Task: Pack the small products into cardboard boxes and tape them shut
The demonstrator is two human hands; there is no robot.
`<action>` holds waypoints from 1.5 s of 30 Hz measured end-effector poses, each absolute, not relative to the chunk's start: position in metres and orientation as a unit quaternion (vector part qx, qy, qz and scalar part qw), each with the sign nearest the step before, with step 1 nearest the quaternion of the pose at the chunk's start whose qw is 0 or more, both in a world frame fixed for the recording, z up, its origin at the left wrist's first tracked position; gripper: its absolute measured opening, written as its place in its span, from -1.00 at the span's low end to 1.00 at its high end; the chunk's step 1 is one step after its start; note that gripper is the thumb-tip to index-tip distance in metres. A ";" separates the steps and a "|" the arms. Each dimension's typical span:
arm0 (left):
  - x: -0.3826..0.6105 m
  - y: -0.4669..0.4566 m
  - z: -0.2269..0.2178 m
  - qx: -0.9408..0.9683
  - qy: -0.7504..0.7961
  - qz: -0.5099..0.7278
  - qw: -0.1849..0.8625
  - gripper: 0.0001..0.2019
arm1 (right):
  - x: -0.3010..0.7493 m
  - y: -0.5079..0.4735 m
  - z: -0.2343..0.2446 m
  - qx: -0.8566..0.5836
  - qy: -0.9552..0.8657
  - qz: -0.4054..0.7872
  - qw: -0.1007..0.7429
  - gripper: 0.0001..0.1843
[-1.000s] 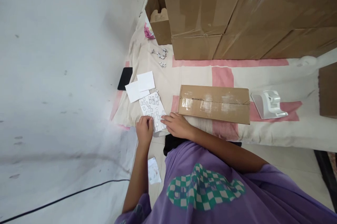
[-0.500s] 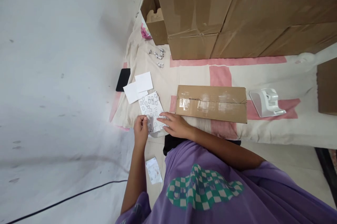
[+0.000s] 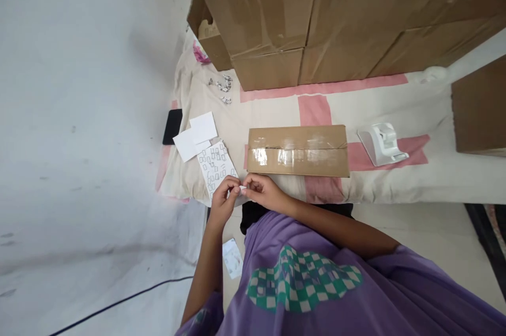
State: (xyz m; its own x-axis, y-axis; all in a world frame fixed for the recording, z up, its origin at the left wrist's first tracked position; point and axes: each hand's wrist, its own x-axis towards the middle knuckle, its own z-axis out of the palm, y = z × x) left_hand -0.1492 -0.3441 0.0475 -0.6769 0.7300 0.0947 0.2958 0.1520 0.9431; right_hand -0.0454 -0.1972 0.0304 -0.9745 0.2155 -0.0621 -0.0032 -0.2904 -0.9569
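Note:
My left hand and my right hand meet at the near edge of the cloth-covered surface, fingertips pinched together on a tiny white piece I cannot make out. Just beyond them lies a white sheet printed with several small rectangles. Two blank white cards overlap behind it. A flat taped cardboard box lies to the right of my hands.
Large cardboard boxes are stacked at the back. A white tape dispenser sits right of the flat box. A black phone lies at the left edge, small foil-wrapped bits farther back. A white scrap and a black cable are on the floor.
My hands lifted off the printed sheet and came together, pinching a small piece between them. The view shifted, so everything sits further left.

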 end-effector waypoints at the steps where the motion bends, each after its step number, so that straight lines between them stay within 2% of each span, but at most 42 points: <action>1: -0.148 -0.343 0.048 0.357 0.728 0.549 0.202 -0.74 | -0.042 -0.196 0.031 -0.088 -0.593 0.798 0.069 -0.59; 4: -0.145 -0.340 0.052 0.374 0.717 0.548 0.211 -0.76 | -0.032 -0.192 0.035 -0.085 -0.602 0.791 0.070 -0.63; 8: -0.143 -0.331 0.057 0.389 0.707 0.556 0.196 -0.73 | -0.002 -0.177 0.045 -0.085 -0.669 0.732 0.097 -0.81; 12: -0.148 -0.312 0.060 0.377 0.706 0.586 0.127 -0.74 | 0.056 -0.155 0.051 -0.102 -0.743 0.638 0.175 -0.88; 15: -0.153 -0.294 0.063 0.356 0.713 0.598 0.083 -0.78 | 0.101 -0.138 0.047 -0.161 -0.737 0.597 0.273 -0.91; 19: -0.159 -0.268 0.070 0.333 0.734 0.586 0.086 -0.58 | 0.130 -0.114 0.038 -0.272 -0.699 0.535 0.388 -0.97; 22: -0.162 -0.253 0.072 0.319 0.750 0.569 0.112 -0.47 | 0.122 -0.092 0.035 -0.344 -0.693 0.476 0.418 -0.96; 25: -0.164 -0.246 0.073 0.318 0.748 0.570 0.122 -0.47 | 0.104 -0.073 0.031 -0.336 -0.713 0.432 0.439 -0.90; 38: -0.159 -0.242 0.077 0.313 0.740 0.585 0.112 -0.48 | 0.081 -0.060 0.026 -0.278 -0.758 0.408 0.426 -0.78; 45: -0.157 -0.241 0.077 0.315 0.754 0.566 0.113 -0.48 | 0.089 -0.044 0.039 -0.232 -0.767 0.486 0.349 -0.80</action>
State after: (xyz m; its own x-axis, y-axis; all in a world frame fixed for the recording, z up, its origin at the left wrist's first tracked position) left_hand -0.1574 -0.2413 0.0773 -0.7763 0.6025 0.1854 0.3461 0.1616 0.9242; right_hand 0.0891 -0.0441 0.0386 -0.6484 0.6953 0.3100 0.0162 0.4197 -0.9075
